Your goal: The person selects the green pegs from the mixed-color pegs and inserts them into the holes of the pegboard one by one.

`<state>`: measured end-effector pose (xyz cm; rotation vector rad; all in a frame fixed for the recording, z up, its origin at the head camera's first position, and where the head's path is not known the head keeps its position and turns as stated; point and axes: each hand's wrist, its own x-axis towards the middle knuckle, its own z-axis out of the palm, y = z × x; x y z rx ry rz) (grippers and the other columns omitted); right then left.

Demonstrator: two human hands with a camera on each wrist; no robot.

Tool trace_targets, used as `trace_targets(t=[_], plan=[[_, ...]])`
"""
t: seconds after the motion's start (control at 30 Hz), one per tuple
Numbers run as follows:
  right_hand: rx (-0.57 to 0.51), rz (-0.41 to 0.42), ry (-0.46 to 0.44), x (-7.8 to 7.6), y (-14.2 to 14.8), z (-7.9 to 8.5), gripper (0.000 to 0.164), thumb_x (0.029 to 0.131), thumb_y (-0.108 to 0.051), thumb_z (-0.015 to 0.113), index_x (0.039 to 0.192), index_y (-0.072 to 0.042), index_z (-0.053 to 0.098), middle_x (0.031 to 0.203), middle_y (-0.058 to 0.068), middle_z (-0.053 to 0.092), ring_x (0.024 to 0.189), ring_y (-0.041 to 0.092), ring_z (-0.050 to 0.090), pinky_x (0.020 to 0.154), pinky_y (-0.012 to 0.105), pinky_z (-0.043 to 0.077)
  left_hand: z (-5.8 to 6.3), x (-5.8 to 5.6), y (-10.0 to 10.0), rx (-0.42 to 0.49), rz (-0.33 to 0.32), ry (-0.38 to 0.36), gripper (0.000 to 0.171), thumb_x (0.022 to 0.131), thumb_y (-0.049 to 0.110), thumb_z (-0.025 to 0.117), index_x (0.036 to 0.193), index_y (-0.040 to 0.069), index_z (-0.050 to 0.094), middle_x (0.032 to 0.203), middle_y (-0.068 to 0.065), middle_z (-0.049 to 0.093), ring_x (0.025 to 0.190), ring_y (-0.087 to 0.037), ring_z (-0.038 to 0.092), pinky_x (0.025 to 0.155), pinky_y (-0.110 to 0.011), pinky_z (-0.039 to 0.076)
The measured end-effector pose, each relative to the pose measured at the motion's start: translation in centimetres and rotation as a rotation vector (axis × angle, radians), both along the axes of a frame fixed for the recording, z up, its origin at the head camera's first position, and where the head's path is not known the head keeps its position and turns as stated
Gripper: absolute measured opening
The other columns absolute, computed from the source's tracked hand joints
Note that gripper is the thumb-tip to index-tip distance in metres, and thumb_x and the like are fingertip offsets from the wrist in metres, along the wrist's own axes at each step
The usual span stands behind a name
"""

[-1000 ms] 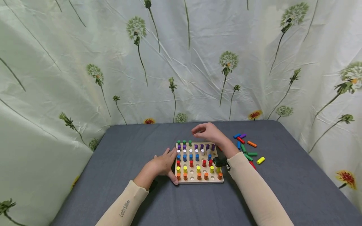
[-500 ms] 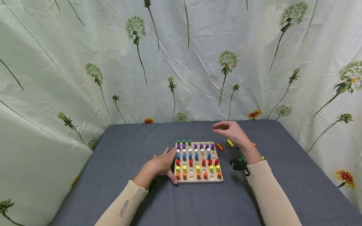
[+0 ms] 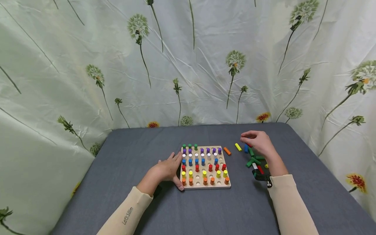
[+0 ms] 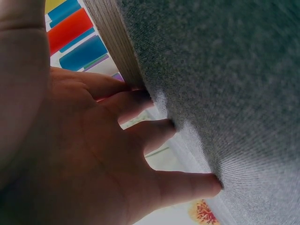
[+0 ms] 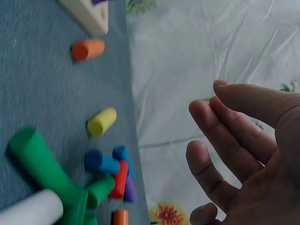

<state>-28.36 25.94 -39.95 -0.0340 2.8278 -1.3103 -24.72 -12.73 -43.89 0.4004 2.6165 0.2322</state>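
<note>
A wooden peg board (image 3: 205, 187) lies on the table, with rows of green, purple, white, blue, red, yellow and orange pegs upright in it and some bare holes. My left hand (image 3: 165, 170) rests along its left edge, thumb at the near corner. In the left wrist view, spread fingers (image 4: 187, 185) touch the cloth beside the board's side. Over the loose pegs on the right hovers my right hand (image 3: 259, 141). Its fingers (image 5: 199, 154) are loosely bent in the right wrist view, nothing between them. A green peg (image 5: 40, 154) and a white peg (image 5: 33, 208) lie below.
Between board and pile lie an orange peg (image 3: 227, 151) and a yellow peg (image 3: 238, 147). The pile includes a blue peg (image 3: 246, 148), a red peg (image 3: 260, 169) and several green ones. Grey cloth covers the table (image 3: 132, 143); a flowered curtain (image 3: 205, 81) hangs behind it.
My right hand has moved right from above the board's far edge to above the loose pegs, uncovering the orange and yellow ones. The left hand has stayed at the board's edge.
</note>
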Motion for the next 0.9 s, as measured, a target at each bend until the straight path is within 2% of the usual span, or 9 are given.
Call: trace_targets(t=[0.13,0.33,0.4,0.6,0.9], plan=[[0.038,-0.025,-0.017,0.0,1.2,-0.2,0.045,0.105,-0.034,0.068,0.137,-0.002,0.069,0.138,0.025,0.069,0.121,0.038,0.062,0.083,0.034,0.051,-0.1,0.0,0.0,-0.005,-0.001,0.006,0.146,0.066,0.062,0.095,0.172,0.013,0.008,0.181,-0.007,0.011,0.168,-0.032,0.010,0.123,-0.075,0.025],[0.109,-0.053,-0.074,-0.2,2.8,-1.1,0.042,0.105,-0.031,0.068,0.132,0.001,0.071,0.136,0.028,0.068,0.119,0.042,0.062,0.088,0.044,0.054,-0.1,0.0,0.2,-0.015,0.000,0.008,0.146,0.066,0.063,0.094,0.172,0.013,0.008,0.181,-0.007,0.011,0.168,-0.032,0.010,0.124,-0.075,0.025],[0.143,-0.059,-0.089,-0.3,3.2,-1.6,0.041,0.104,-0.030,0.069,0.129,0.002,0.072,0.134,0.029,0.068,0.116,0.042,0.062,0.087,0.045,0.054,-0.1,0.0,0.2,-0.022,0.001,0.008,0.146,0.066,0.063,0.094,0.172,0.013,0.008,0.181,-0.007,0.012,0.168,-0.032,0.010,0.124,-0.074,0.025],[0.232,-0.078,-0.105,-0.7,3.8,-3.0,0.036,0.100,-0.028,0.073,0.120,0.002,0.076,0.122,0.027,0.073,0.102,0.037,0.062,0.075,0.037,0.050,-0.2,0.1,0.1,-0.030,0.004,0.007,0.146,0.066,0.063,0.094,0.172,0.013,0.009,0.181,-0.008,0.013,0.168,-0.032,0.011,0.124,-0.074,0.025],[0.357,-0.093,-0.141,-0.8,3.6,-3.5,0.031,0.098,-0.028,0.074,0.110,0.000,0.076,0.112,0.023,0.073,0.092,0.034,0.061,0.075,0.041,0.050,0.0,0.1,0.1,-0.027,0.000,0.020,0.145,0.066,0.063,0.095,0.172,0.013,0.010,0.181,-0.007,0.013,0.168,-0.032,0.012,0.123,-0.075,0.026]])
